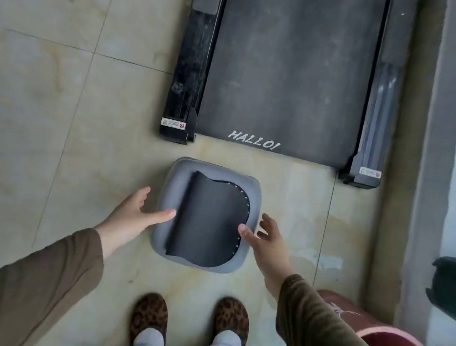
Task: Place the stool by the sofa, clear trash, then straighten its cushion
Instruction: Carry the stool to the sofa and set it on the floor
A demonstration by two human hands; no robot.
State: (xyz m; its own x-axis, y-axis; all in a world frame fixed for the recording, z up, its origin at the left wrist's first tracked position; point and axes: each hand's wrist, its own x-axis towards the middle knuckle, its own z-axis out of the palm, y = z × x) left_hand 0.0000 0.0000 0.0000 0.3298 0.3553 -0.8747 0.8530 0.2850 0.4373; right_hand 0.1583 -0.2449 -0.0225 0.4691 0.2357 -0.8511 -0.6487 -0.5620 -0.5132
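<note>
Both hands open, left hand (134, 214) and right hand (266, 240) flanking stool (174, 194) at frame centre, likely to lift it; cushion (209, 221) skewed.

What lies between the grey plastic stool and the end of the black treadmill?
Only a bare strip of beige floor tile separates the grey plastic stool from the black treadmill, as the head view shows.

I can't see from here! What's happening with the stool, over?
Left hand and right hand open, reaching either side of grey stool. Black cushion folded over, crooked. Stool on floor, not lifted. Treadmill directly ahead.
</note>
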